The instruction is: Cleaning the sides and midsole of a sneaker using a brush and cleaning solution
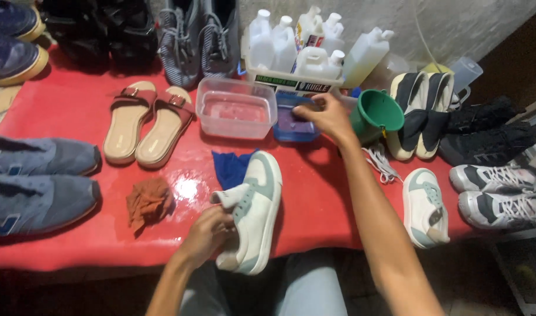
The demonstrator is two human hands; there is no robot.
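Wet glossy red tabletop [326, 199], lots of plastic

Sneaker [253, 210] looks like smooth matt leather; clear tub [235, 108] and green bucket [376, 114] are shiny plastic; orange rag [149, 202] is crumpled soft cloth; far-left shoes [40, 181] look suede.

Two white-and-green sneakers: one [253, 213] in the left hand [206, 234], one [426, 205] right of the right arm. Two tan sandals [145, 123] lie beyond the left hand. Two tubs sit by the right hand [326, 117]: a clear tub [235, 108] and a blue tub [291, 126]. One green bucket [376, 114], two rags [148, 202].
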